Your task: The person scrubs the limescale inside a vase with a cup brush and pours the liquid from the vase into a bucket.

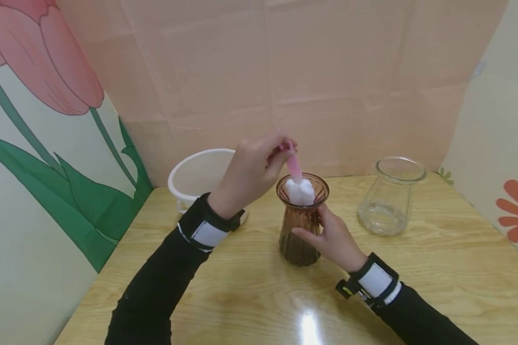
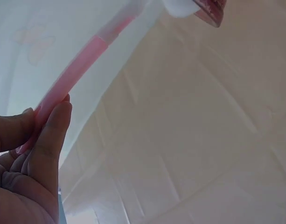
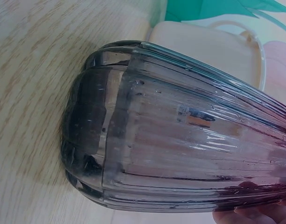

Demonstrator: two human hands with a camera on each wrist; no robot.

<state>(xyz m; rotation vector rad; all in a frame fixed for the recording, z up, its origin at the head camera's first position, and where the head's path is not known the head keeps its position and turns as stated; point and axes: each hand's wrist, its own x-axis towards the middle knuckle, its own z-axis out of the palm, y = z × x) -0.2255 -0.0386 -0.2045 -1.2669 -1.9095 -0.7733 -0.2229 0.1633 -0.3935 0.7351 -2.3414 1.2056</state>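
A brown-purple ribbed glass vase (image 1: 300, 235) stands upright on the table, its flared mouth facing up. My right hand (image 1: 334, 239) grips its side, thumb across the front and fingers behind. In the vase mouth sits the white sponge head of a bottle brush (image 1: 300, 192), partly below the rim. Above the vase, my left hand (image 1: 254, 167) pinches the end of the brush's pink handle (image 2: 75, 72) between thumb and fingers. The right wrist view shows the vase's thick glass base (image 3: 87, 135) close up, with small drops on the wall.
A clear glass vase (image 1: 386, 211) with a wide rim stands to the right. Behind my left forearm is a white tub (image 1: 170, 179), partly hidden. A peach sheet (image 1: 328, 72) covers the back wall, and painted flowers (image 1: 47, 52) decorate the side walls.
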